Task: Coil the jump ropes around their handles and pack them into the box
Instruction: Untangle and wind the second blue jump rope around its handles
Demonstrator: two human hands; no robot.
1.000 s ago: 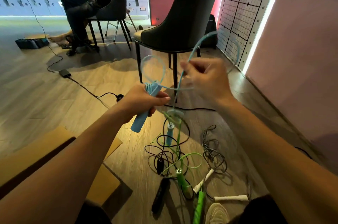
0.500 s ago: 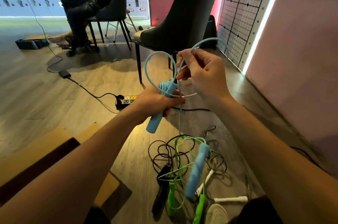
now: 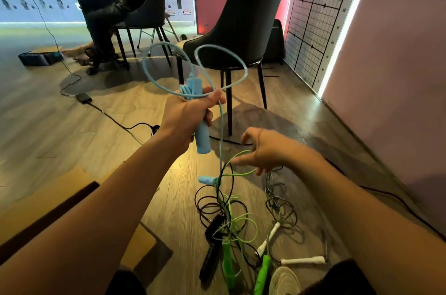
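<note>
Right fingers (image 3: 249, 134) have left the loop & dropped low; right hand (image 3: 268, 150) is now spread open, holding nothing, just right of the hanging rope (image 3: 220, 130). Left hand (image 3: 187, 113) grips the blue handle (image 3: 202, 139), thumb pinning a few coils at its far end, two loose loops above. 2nd handle (image 3: 206, 180) dangles low, seemingly snagged w/ green rope (image 3: 241, 172). Rope looks light, springy, slick, so prob. pinch it just under the coils & keep tension. Box (image 3: 36, 205) near left
</note>
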